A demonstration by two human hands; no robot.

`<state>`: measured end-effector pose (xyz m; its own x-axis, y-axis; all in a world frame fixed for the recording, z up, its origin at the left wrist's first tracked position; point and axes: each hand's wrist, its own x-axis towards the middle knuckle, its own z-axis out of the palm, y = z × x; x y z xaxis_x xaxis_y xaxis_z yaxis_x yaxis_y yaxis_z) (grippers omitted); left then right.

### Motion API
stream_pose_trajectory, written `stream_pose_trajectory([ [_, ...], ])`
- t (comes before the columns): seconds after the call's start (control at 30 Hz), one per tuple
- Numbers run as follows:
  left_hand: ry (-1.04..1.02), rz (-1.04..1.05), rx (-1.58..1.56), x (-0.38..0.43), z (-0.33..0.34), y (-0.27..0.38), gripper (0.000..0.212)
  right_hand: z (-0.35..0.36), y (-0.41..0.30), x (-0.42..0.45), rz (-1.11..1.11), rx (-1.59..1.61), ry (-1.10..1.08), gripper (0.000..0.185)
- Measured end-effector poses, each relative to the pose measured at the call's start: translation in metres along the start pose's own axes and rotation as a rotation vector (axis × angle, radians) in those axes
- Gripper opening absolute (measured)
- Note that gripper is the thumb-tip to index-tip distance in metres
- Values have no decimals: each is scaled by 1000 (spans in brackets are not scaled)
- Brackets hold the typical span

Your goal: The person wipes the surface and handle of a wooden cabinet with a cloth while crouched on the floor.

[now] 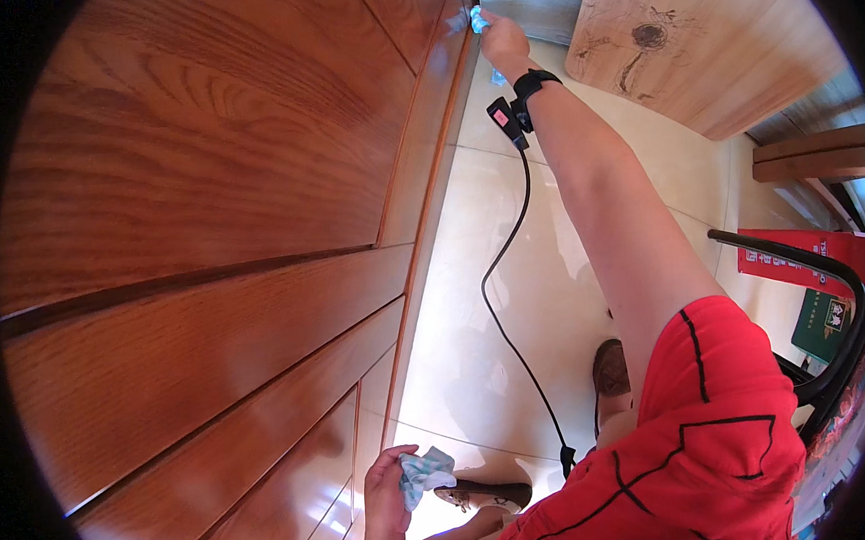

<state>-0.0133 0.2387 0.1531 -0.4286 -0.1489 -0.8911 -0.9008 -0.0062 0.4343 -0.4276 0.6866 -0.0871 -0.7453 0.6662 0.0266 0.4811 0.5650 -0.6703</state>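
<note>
My right hand (503,41) is at the top of the view, arm stretched out, its fingers closed on a small light-blue and white cloth (477,20). That cloth touches the edge of the glossy brown wooden cabinet (253,147) near its far corner. My left hand (386,493) is low in the view, beside the cabinet's lower panels, and holds a crumpled light-blue and white cloth (427,474) between thumb and fingers. A black strap (536,82) goes round my right wrist, with a black device (507,122) and a cable next to it.
A light wooden board with dark scribbles (683,49) is at the upper right. The black cable (485,282) runs above the pale tiled floor (464,341). At the right are a black metal tube frame (801,247), a red box (787,258) and a green box (815,326).
</note>
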Motion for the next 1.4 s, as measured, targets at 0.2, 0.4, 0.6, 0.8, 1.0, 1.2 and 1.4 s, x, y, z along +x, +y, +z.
stream_pose_trajectory([
  [0.2,-63,39,-23,-2,1,5,30,8,-1,-35,-28,26,7,35],
  [0.4,-119,32,-9,-1,2,10,30,7,-1,-112,-152,55,63,37],
  [0.6,-182,97,9,1,-1,11,29,12,3,-210,-210,190,22,40],
  [0.8,-221,115,13,5,-6,10,28,-2,9,-261,-269,236,-100,45],
  [1.0,-269,58,-3,11,-5,11,27,-12,0,-342,-231,373,-215,47],
  [1.2,-299,-11,-67,12,2,14,28,-24,-8,-397,-76,637,-377,44],
  [1.4,-277,-171,-82,11,24,-12,32,-28,-44,-389,204,900,-100,43],
])
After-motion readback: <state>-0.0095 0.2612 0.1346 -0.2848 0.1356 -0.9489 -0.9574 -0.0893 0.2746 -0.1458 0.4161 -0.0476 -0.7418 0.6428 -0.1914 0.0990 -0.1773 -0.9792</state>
